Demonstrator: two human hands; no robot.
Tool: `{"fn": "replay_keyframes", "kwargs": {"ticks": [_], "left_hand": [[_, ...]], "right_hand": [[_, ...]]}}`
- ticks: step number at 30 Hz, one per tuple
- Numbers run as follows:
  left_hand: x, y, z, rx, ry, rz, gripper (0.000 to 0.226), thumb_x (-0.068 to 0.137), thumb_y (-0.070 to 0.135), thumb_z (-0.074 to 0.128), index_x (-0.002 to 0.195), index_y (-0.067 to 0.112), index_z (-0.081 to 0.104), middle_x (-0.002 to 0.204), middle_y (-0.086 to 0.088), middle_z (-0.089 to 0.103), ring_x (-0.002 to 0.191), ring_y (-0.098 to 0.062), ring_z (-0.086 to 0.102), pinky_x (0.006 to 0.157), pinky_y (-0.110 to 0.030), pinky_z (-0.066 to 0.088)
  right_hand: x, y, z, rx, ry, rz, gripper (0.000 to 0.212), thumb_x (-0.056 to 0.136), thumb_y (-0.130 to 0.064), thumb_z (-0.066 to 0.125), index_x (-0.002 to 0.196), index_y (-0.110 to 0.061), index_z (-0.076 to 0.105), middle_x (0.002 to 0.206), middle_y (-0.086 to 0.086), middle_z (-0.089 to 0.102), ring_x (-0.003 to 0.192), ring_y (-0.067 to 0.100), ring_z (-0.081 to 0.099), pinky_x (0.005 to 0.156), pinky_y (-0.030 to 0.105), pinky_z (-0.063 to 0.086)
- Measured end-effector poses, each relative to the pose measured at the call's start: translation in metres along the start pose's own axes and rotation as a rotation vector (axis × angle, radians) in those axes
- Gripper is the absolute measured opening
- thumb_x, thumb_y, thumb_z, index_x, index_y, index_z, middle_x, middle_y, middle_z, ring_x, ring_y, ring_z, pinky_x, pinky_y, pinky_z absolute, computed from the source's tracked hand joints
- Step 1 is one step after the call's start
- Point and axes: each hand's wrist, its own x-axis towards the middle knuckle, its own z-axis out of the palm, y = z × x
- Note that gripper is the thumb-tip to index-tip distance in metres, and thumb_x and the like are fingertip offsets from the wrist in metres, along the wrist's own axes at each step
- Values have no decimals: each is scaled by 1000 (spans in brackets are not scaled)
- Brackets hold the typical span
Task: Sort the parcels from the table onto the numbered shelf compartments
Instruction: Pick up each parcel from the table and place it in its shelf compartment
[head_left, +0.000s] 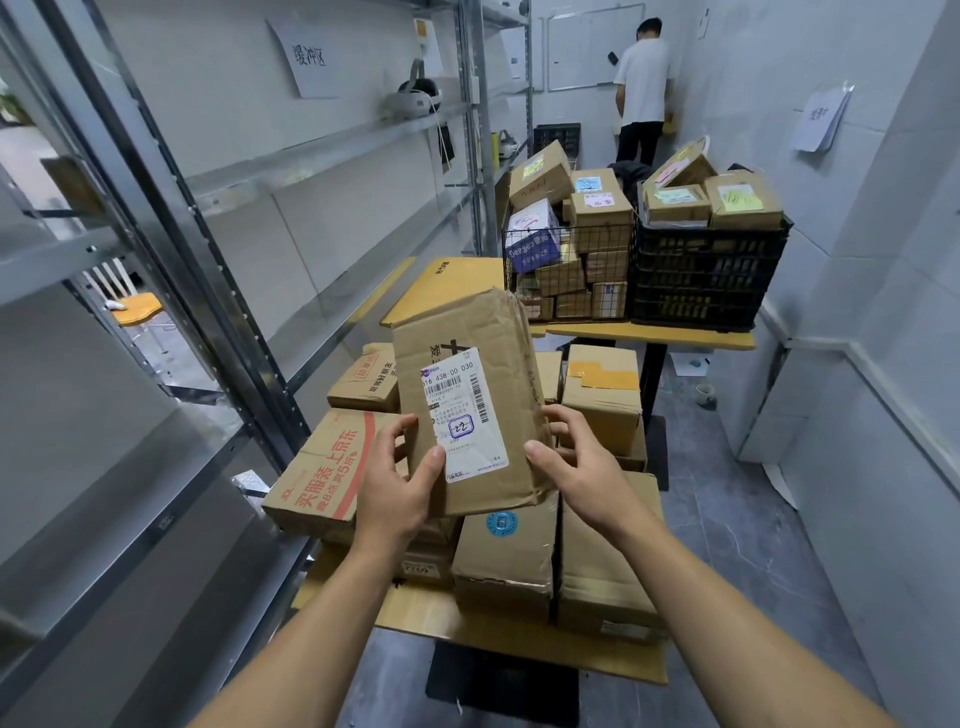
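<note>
Being held up over the pile is a crumpled brown cardboard parcel (467, 374), upright and slightly tilted. It is gripped at its lower corners by both hands. The left hand (400, 483) has the thumb pressed on the front and the fingers behind. The right hand (576, 467) is curled round the right edge.

On the white shipping label (462, 415) the print "516 438-00 030" can be read, and a handwritten "22" in a blue frame. This is judged to be the compartment number. The smaller print is too fine to be read.

Below the parcel, many plain cardboard boxes are stacked on the yellow wooden worktop (467, 629). One brown box with red print (322, 467) shows "买服装 上京东". Another box carries a round blue sticker (504, 551), which cannot be read.

Further back, a wire basket (566, 260) and a black plastic crate (706, 280), both heaped with small boxes bearing coloured notes, stand on a second worktop (447, 291).

On the grey metal shelf (322, 150) at the left no parcel is seen, and no compartment numbers are visible. A paper sign (311, 60) on the wall behind it reads "缓冲区".

The sorting is therefore judged to be near its start: this parcel is not yet placed, and nearly everything is left.
</note>
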Motion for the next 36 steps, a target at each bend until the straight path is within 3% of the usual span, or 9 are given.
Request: {"fn": "replay_keyframes", "kwargs": {"ticks": [3,7,10,15,18,22,25,30,36], "left_hand": [[-8,5,-2,75,27,61,49,88,31,70,131,27,48,124,18,51,113,-7,51,74,-8,42],[-16,9,-4,159,75,113,50,86,28,72,130,26,49,125,17,47,112,-2,46,72,-3,40],[-23,8,-8,174,118,134,51,85,28,73,130,29,48,127,16,47,117,-8,48,80,-13,43],[-39,2,-19,208,232,115,53,84,29,74,130,32,48,128,13,50,120,-16,52,96,-45,51],[-52,2,-30,220,305,106,53,84,24,75,131,25,51,129,8,52,118,-14,53,94,-41,52],[-71,6,-52,263,370,85,51,85,29,73,130,28,49,127,10,51,116,-10,52,94,-39,52],[-84,9,-74,277,404,59,51,85,30,72,130,31,47,127,14,48,115,-6,51,91,-36,54],[-105,18,-118,351,435,43,50,87,27,71,131,27,47,129,13,47,114,-4,50,92,-28,51],[-140,19,-174,409,509,10,48,87,32,68,131,28,48,124,13,50,112,-6,53,92,-26,46]], "right_hand": [[3,0,-1,-7,-53,32,70,89,-46,70,145,-40,29,133,-10,44,120,14,49,77,20,50],[7,6,5,37,-76,49,78,80,-48,79,137,-51,26,141,-3,45,127,21,50,98,48,55],[8,8,14,30,-87,19,84,81,-46,80,141,-49,22,137,-8,43,123,18,51,94,43,57],[7,7,36,39,-81,-38,85,82,-41,81,144,-45,24,130,-15,44,114,13,52,81,32,58],[5,4,51,91,-118,-65,82,79,-41,84,135,-51,26,131,-16,47,118,12,52,93,43,57],[-1,-1,78,145,-159,-111,73,77,-41,85,120,-64,31,123,-23,52,118,8,55,95,43,57],[-5,-8,98,178,-212,-122,70,79,-41,83,127,-58,34,136,-11,54,126,15,55,96,49,56],[-13,-28,134,242,-304,-154,61,85,-36,79,125,-58,38,119,-24,55,117,10,59,94,48,57],[-33,-52,183,296,-379,-186,62,86,-38,77,130,-57,38,134,-8,57,122,16,59,95,50,57]]}}
